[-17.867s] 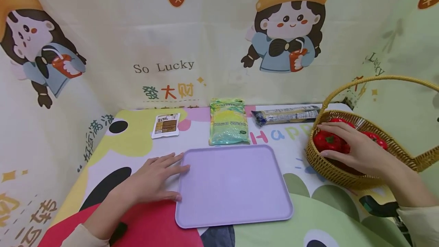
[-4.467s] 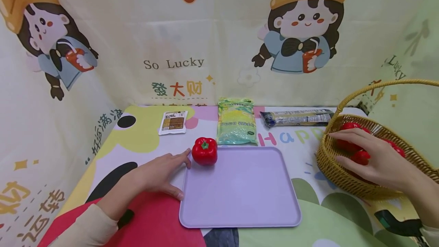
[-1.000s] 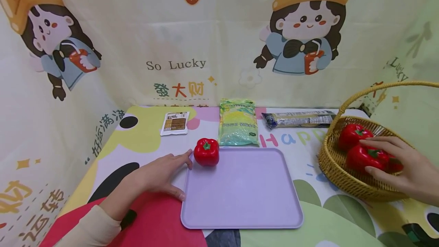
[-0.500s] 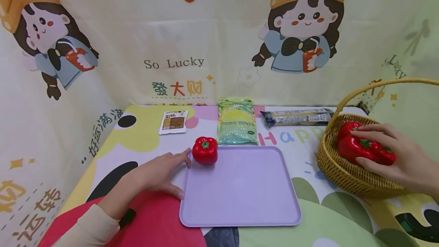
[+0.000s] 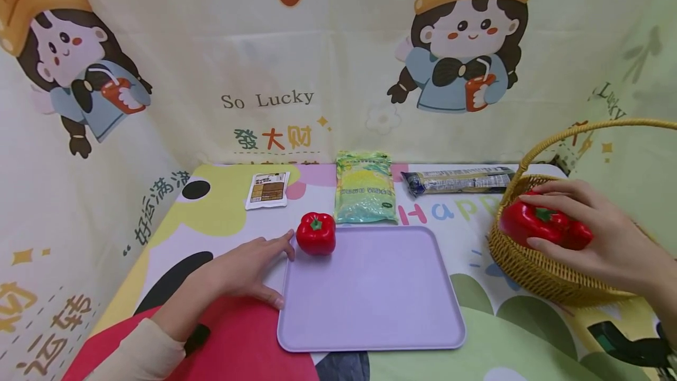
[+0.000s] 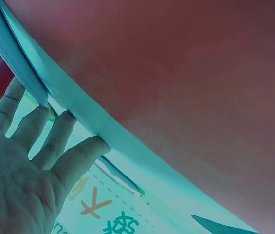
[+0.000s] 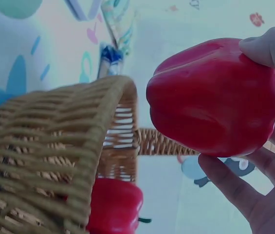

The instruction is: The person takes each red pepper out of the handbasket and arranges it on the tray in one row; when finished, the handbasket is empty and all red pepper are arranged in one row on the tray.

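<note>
My right hand [image 5: 608, 240] holds a red bell pepper [image 7: 210, 102] with a green stem, thumb on one side and fingers on the other. It is lifted over the near part of the wicker basket [image 5: 550, 281], and in the right wrist view it sits above the rim. Inside the basket lies another red bell pepper [image 7: 113, 207]. At the back left corner of a lilac tray [image 5: 370, 298] stands one more red bell pepper [image 5: 315, 237]. My left hand [image 5: 243, 269] rests at the tray's left edge, fingers spread and fairly straight, fingertips beside that pepper.
Behind the tray lie a small white-and-brown packet [image 5: 268, 190], a green-yellow bag [image 5: 365, 190] and a long dark-ended packet [image 5: 457, 181]. The basket's tall handle [image 5: 560, 134] arches over its opening. A printed curtain [image 5: 338, 63] hangs behind the table.
One pepper has come to the tray's back left corner since the oldest frame. Over the last second my right hand has raised another pepper in the basket and moved it left. My left hand stays put.
</note>
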`<state>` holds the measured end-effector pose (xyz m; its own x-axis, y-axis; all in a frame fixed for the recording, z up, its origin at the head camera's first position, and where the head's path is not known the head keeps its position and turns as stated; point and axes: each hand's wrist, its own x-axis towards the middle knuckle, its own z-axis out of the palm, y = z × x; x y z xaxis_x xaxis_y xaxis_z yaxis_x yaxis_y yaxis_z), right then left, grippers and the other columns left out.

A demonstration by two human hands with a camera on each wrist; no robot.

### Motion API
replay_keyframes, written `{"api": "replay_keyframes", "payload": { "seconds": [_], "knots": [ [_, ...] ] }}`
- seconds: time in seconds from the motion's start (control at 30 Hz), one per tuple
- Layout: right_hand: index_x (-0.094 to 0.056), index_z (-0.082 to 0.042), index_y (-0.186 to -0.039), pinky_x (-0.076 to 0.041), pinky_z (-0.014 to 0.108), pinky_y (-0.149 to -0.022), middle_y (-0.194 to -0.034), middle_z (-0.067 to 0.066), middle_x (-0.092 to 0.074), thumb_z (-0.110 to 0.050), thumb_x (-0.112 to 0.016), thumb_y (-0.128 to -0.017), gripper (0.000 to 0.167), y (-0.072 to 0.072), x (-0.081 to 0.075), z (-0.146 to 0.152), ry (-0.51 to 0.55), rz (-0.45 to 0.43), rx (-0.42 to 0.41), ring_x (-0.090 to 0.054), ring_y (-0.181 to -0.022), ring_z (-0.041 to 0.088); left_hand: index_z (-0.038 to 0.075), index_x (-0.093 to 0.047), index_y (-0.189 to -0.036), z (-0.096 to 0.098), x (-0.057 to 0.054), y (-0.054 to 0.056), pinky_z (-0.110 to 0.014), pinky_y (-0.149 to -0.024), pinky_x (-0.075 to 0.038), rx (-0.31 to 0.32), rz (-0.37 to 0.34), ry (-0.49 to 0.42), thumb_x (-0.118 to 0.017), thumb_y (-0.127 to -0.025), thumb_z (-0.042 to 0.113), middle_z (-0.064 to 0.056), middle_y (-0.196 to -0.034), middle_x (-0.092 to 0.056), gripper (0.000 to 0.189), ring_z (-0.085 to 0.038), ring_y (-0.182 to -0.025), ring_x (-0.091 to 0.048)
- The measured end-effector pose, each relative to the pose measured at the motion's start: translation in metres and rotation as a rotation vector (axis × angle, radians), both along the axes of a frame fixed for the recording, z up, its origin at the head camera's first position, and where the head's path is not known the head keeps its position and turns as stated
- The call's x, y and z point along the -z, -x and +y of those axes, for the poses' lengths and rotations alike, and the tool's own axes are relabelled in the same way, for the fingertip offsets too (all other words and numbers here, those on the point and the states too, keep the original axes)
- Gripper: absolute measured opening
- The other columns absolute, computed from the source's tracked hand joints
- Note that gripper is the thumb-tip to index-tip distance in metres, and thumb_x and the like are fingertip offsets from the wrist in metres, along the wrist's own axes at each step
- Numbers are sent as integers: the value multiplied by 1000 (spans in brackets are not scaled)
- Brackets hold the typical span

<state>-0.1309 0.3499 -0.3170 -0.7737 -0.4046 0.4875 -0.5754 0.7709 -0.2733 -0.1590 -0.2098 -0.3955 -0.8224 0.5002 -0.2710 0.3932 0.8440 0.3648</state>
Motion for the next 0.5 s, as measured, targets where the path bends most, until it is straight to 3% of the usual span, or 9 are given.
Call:
{"api": "replay_keyframes", "payload": {
  "seconds": [0.3,0.5],
  "knots": [
    [-69,-16,-131,-49,9,-63,-138,5,-52,4,-95,-58,81,4,-1,-17,5,1,-70,-43,-113,-5,37,-55,-129,0,1,1,-43,-92,-53,0,1,4,-91,-60,65,-1,-156,-45,82,-19,-117,-54],
    [-69,-15,-131,-49,6,-73,-138,6,-54,5,-95,-58,80,10,-1,-28,25,5,-117,-46,-117,-2,38,-55,-127,0,1,1,-43,-92,-53,3,-1,1,-91,-61,64,-1,-158,-43,80,-20,-117,-54]
  ]
}}
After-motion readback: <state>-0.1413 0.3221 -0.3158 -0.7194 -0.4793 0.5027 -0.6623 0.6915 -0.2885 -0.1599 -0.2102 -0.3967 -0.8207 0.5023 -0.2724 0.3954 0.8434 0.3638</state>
